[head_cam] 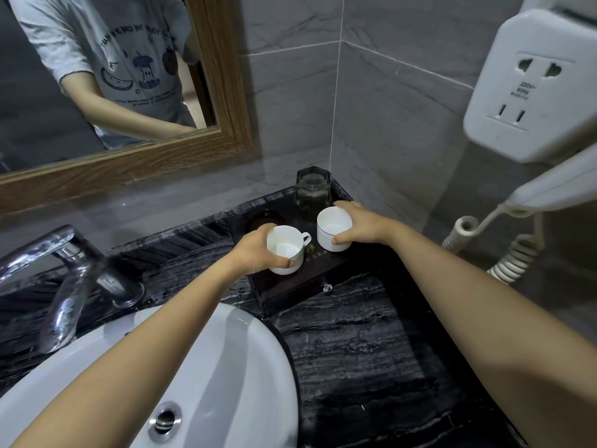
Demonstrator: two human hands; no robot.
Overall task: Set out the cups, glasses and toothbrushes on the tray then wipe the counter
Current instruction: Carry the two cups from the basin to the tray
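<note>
Hands grip two white cups; one glass, possibly second, on tray.

The worktop was black stone with pale streaks, running into the tiled corner. A dark tray (with a small clear knob on its front) sat on it near that corner. Left of the tray, a white basin was set into the worktop, with 1 chrome tap behind it.

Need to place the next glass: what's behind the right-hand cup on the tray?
Directly behind the right cup stands a clear glass in the tray's back corner. The right hand hides the cup's right side.
</note>
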